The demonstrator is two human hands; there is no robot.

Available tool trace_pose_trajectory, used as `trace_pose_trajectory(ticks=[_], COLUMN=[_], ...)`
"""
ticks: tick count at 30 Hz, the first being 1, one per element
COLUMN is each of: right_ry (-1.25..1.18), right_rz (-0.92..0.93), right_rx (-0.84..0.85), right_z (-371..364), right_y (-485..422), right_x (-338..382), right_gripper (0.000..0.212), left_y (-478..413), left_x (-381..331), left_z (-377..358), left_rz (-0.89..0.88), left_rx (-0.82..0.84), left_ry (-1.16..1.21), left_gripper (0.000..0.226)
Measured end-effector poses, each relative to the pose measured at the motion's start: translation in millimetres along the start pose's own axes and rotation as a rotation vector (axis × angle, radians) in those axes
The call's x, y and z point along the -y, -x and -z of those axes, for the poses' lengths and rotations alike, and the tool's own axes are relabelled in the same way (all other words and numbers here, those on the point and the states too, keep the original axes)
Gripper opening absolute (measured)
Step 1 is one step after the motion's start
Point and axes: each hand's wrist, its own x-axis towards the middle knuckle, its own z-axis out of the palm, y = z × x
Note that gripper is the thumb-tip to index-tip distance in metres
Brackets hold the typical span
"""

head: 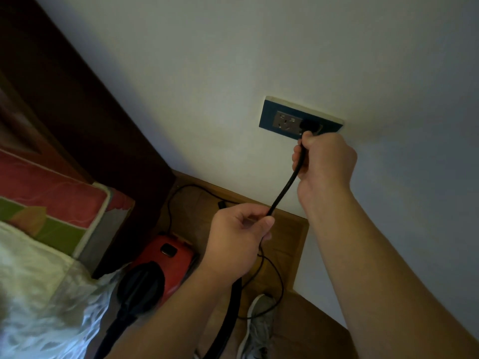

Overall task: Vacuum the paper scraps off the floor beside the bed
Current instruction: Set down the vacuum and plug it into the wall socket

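Note:
A red and black vacuum cleaner (166,260) stands on the wooden floor (282,244) beside the bed (51,211). Its black power cord (282,193) runs up to a black plug (309,124) seated in the right side of the dark wall socket (282,117). My right hand (325,161) grips the cord just below the plug. Lower down, my left hand (238,237) pinches the same cord between thumb and fingers. The vacuum's black hose (228,314) passes under my left forearm. No paper scraps show in this view.
A dark wooden headboard (77,99) rises at the left, against the white wall (233,47). Loose loops of thin cord (274,281) lie on the floor near my grey shoe (256,325). White bedding (39,294) fills the lower left.

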Motion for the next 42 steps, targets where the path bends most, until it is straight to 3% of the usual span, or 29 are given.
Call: trace_pose_trajectory(ticks=[6, 22, 31, 37, 42], right_ry=[-0.038, 0.456, 0.796, 1.016, 1.261], right_rz=[0.030, 0.431, 0.636, 0.724, 0.809], right_rx=[0.028, 0.091, 0.100, 0.126, 0.193], right_z=[3.9, 20.2, 31.8, 44.3, 59.3], right_y=[3.3, 5.7, 9.4, 26.7, 46.2], right_x=[-2.9, -12.9, -12.6, -10.5, -6.9], right_gripper=[0.004, 0.036, 0.029, 0.040, 0.048], left_y=[10.5, 24.8, 35.7, 47.3, 53.5], left_x=[1.3, 2.9, 3.0, -6.0, -13.0], left_z=[12.1, 5.1, 9.1, 11.2, 16.1], left_rz=[-0.027, -0.086, -0.064, -0.081, -0.027], left_rx=[0.007, 0.043, 0.111, 0.167, 0.221], left_ry=[0.070, -0.018, -0.110, -0.150, -0.198], left_gripper=[0.017, 0.026, 0.040, 0.045, 0.063])
